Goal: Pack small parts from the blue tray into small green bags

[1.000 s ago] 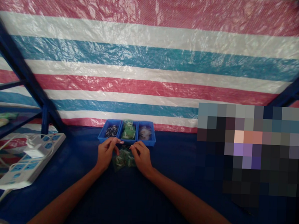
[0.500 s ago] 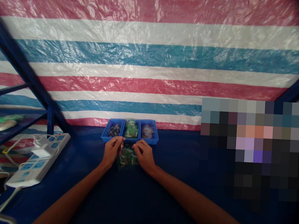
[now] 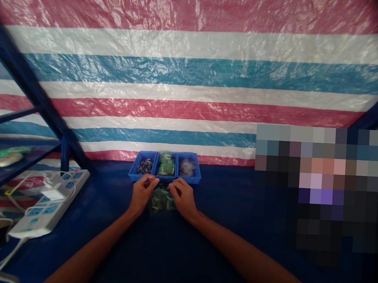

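Note:
A small clear plastic bag of green parts [image 3: 161,200] lies on the dark blue table between my hands. My left hand [image 3: 142,194] pinches the bag's upper left edge with closed fingers. My right hand [image 3: 182,196] grips its upper right edge the same way. Just beyond my fingers stand three small blue bins in a row: the left bin [image 3: 145,166] holds dark thin pins, the middle bin [image 3: 166,165] holds green bagged parts, the right bin [image 3: 187,167] holds clear bagged items.
A white power strip [image 3: 48,202] with plugs and cables lies at the left. A blue metal shelf frame [image 3: 35,104] rises on the left, with objects on its shelf. A striped red, white and blue tarp [image 3: 192,74] forms the back wall. A blurred area sits at the right.
My left fingers have closed down from a raised pinch onto the bag's edge. The view has shifted slightly; the bag and bins stay in place.

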Demonstrator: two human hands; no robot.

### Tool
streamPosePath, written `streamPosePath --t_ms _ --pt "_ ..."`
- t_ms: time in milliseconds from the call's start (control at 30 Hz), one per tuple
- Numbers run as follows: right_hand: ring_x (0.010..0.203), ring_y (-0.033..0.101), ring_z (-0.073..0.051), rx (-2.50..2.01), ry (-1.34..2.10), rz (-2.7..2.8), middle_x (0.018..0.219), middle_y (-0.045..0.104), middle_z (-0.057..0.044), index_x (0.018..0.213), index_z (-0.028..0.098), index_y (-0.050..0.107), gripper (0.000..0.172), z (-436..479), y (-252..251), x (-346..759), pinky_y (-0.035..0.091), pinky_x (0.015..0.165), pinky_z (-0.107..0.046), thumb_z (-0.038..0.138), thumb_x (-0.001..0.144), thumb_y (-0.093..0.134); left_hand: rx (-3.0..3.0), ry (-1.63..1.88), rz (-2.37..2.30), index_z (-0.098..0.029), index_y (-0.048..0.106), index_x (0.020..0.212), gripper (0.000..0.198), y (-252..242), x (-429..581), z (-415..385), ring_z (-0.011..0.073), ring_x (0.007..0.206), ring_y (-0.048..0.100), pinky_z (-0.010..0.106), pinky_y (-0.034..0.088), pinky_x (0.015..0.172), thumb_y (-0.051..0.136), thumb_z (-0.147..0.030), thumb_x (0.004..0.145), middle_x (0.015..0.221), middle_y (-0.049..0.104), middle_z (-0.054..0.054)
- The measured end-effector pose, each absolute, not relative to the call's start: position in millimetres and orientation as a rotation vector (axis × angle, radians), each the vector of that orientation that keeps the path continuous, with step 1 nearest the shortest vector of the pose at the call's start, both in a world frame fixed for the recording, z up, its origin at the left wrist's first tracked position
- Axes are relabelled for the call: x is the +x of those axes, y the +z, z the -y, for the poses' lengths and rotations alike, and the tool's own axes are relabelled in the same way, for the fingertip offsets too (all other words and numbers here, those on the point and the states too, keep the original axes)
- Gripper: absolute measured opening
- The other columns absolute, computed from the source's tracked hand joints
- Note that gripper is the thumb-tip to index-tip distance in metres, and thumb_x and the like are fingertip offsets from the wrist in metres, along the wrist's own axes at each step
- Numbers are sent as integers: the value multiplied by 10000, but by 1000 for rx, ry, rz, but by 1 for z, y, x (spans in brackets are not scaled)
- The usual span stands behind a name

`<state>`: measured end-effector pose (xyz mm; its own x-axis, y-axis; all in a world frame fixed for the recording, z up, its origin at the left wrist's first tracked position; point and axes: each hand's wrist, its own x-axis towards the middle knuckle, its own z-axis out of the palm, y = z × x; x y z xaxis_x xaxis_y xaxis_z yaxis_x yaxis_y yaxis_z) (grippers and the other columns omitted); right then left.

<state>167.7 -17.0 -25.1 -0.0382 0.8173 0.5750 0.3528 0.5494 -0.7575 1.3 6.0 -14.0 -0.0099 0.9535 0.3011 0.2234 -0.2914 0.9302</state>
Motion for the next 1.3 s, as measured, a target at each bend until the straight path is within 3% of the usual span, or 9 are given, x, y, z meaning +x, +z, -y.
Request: streamPosePath --t_ms 233,333,500,667,933,1300 --pt "712 533 -141 -1014 497 1630 752 569 -21 730 182 620 245 18 -25 168 391 669 -257 228 908 456 1770 1331 -1206 -142 606 625 244 -7 2 -5 82 495 501 211 412 491 651 -344 754 658 540 -14" --pt "715 533 -140 -1013 497 1636 753 568 -21 736 177 619 238 17 -26 167 394 674 -256 224 906 460 1765 1300 -1218 -145 641 675 219 -10 2 -6 90 515 520 217 424 510 658 -351 746 704 567 1" --pt "738 538 -143 -977 479 1665 778 579 -32 764 175 622 220 18 -27 166 403 687 -253 214 905 457 1683 1252 -1224 -155 643 862 248 -14 3 -6 86 486 480 202 399 488 680 -356 721 618 519 -38" --pt "724 540 -145 -933 497 1697 817 594 -37 895 184 635 145 20 -27 166 415 661 -252 223 892 496 1650 1209 -1201 -158 619 921 287 -14 4 -4 93 481 481 198 388 472 675 -357 722 595 504 -50" --pt "709 557 -142 -932 524 1690 834 600 -40 953 191 655 141 18 -31 165 440 653 -250 239 869 552 1656 1202 -1188 -154 620 924 294 -13 6 -2 102 523 502 198 406 516 693 -333 703 586 508 -48" --pt "746 555 -146 -936 531 1708 831 592 -35 862 194 663 110 16 -31 165 429 682 -252 198 862 553 1619 1230 -1221 -160 613 906 263 -15 4 -2 77 434 445 163 352 395 667 -340 721 551 509 -54"
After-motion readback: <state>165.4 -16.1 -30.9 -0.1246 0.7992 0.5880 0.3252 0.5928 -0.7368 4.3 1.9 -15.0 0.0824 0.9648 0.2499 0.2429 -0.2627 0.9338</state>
